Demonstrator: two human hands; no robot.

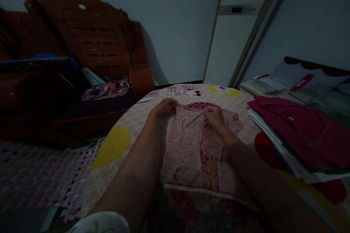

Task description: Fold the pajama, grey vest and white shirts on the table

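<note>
A pale pink shirt (183, 145) with a reddish printed patch lies spread on the round table (144, 116), its hem toward me. My left hand (167, 106) pinches the shirt's far left corner. On the far edge, right of the middle, my right hand (214, 116) has its fingers closed on the cloth, which is bunched beneath them. Part of the shirt's right side is folded over, and a short sleeve sticks out past my right hand. My right forearm hides some of the right side.
A stack of folded clothes with a dark red garment (300, 127) on top sits at the right. Behind it are papers (269, 83) and a red marker-like object (302, 82). A wooden bench (95, 36) holding a patterned cloth (108, 89) stands at the left. A tall white cabinet-like unit (232, 43) stands behind.
</note>
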